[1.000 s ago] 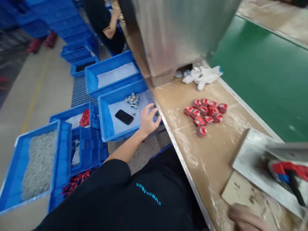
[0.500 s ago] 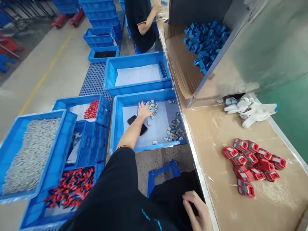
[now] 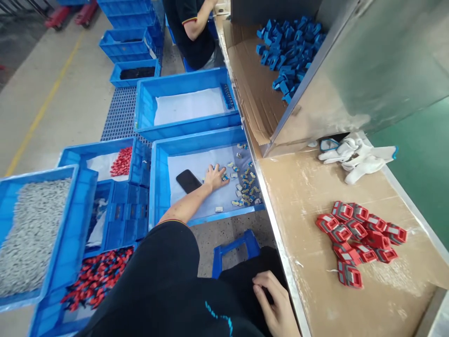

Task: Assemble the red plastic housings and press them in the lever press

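Observation:
My left hand (image 3: pixel 214 178) reaches into a blue tray (image 3: pixel 159 173). Its fingers are spread and bent over small white, blue and yellow plastic parts (image 3: pixel 249 187), touching some of them; it grips none that I can see. Beneath my left forearm lies a black phone (image 3: pixel 187 180), partly covered. One pale part (image 3: pixel 219 209) sits alone near the tray's front edge. My right hand (image 3: pixel 275 299) rests by my lap beside the table edge, fingers loosely curled in with nothing seen in them.
Red-and-grey casings (image 3: pixel 358 231) and white gloves (image 3: pixel 365 157) lie on the cardboard-covered table (image 3: pixel 301 206). A bin holds blue parts (image 3: pixel 291 51). Crates of grey pieces (image 3: pixel 38 229) and red pieces (image 3: pixel 98 276) stand left. A blue stool (image 3: pixel 231 250) is below; a co-worker (image 3: pixel 194 35) sits beyond.
My left hand has swept across the tray toward the table, pushing small parts nearer the pile on the right. More of the phone shows. The view has shifted slightly; my right hand stays by my lap.

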Action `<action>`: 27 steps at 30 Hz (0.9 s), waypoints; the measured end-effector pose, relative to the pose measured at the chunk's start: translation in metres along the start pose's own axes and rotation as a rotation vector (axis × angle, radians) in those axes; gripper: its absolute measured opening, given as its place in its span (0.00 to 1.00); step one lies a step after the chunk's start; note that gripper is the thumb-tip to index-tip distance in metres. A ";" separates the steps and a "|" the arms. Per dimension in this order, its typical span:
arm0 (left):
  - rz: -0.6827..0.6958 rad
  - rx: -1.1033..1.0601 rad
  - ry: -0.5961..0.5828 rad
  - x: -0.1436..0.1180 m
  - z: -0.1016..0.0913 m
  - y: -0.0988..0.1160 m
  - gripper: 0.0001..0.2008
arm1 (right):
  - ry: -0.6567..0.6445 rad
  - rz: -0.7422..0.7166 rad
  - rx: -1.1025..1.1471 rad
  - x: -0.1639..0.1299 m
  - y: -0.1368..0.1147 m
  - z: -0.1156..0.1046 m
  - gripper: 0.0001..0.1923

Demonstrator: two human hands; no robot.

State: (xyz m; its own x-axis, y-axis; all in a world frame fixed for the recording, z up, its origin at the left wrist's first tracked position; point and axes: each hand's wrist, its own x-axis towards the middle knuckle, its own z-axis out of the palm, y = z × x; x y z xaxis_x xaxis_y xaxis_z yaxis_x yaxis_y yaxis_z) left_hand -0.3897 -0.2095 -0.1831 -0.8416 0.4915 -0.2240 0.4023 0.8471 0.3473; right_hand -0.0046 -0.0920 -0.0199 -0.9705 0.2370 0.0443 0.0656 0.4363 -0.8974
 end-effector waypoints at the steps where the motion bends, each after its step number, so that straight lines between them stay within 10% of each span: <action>1: -0.010 -0.001 0.005 0.000 -0.002 0.002 0.28 | -0.003 0.001 0.004 0.001 -0.001 0.000 0.09; 10: -0.089 -0.137 0.050 0.005 -0.012 0.018 0.27 | 0.024 0.008 0.059 0.009 0.003 0.005 0.08; 17: -0.178 -0.581 0.250 -0.018 -0.042 -0.011 0.25 | -0.059 0.037 0.068 0.031 -0.006 0.010 0.09; 27: -0.321 -1.654 0.341 -0.046 -0.076 -0.062 0.28 | -0.154 0.134 -0.517 0.242 0.041 0.089 0.14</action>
State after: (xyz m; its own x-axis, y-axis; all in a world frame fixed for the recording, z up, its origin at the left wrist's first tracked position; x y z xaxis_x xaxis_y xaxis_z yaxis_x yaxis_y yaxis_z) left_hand -0.4038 -0.2999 -0.1251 -0.9288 0.1100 -0.3540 -0.3705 -0.3043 0.8776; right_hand -0.2579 -0.0944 -0.0848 -0.9661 0.2068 -0.1545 0.2581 0.7893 -0.5571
